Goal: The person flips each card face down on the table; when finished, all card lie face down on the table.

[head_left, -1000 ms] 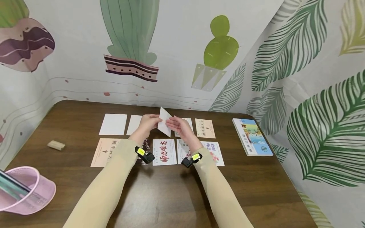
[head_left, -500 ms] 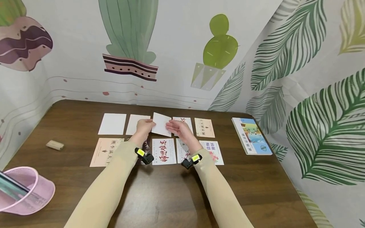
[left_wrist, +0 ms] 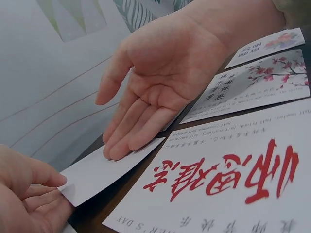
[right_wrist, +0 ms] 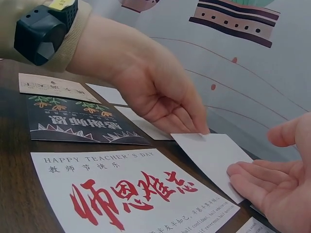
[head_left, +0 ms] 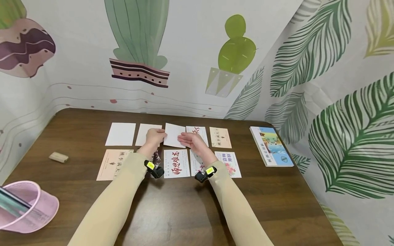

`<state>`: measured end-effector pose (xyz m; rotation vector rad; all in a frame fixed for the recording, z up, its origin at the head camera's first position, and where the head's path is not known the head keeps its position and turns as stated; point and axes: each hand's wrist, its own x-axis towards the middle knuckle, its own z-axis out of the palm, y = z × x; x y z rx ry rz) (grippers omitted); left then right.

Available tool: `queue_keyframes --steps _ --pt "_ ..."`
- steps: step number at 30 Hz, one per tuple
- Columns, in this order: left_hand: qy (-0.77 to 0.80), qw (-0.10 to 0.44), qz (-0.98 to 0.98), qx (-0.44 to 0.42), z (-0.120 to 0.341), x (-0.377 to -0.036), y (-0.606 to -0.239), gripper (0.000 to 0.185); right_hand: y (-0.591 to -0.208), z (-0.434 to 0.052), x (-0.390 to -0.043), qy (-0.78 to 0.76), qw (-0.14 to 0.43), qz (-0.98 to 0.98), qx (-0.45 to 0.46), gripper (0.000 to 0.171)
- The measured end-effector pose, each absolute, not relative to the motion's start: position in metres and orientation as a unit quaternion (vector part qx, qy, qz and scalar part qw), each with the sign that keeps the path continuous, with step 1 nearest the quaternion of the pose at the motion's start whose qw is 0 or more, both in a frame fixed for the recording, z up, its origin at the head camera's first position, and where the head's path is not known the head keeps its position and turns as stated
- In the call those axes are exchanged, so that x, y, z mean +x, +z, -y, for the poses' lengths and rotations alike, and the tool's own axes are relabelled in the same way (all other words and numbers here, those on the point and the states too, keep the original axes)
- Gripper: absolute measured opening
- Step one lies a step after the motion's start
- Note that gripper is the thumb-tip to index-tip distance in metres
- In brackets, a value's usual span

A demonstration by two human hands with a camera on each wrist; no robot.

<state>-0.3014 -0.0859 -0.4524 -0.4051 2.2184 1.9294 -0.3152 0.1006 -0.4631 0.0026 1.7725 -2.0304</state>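
left grip (head_left: 156, 136) on blank card (head_left: 174, 135)

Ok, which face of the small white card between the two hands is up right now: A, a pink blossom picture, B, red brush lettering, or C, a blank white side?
C: the small white card shows only a plain blank surface, pinched at its left edge by the left hand while the right hand lays flat fingers on its right edge.

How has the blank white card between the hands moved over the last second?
Yes. The blank white card has come down from a raised tilt to lie nearly flat in the far row, above the red-lettered card.
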Motion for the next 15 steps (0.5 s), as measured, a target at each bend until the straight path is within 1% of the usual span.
queue_keyframes --steps 11,15 --pt "0.573 0.034 -0.811 -0.114 0.093 -0.298 -0.444 0.041 -0.464 -0.100 -0.315 -0.734 0.215 -0.644 -0.001 0.042" --pt "0.577 0.021 -0.810 -0.104 0.094 -0.296 -0.440 0.041 -0.463 -0.100 -0.314 -0.729 0.213 -0.651 -0.007 0.041"
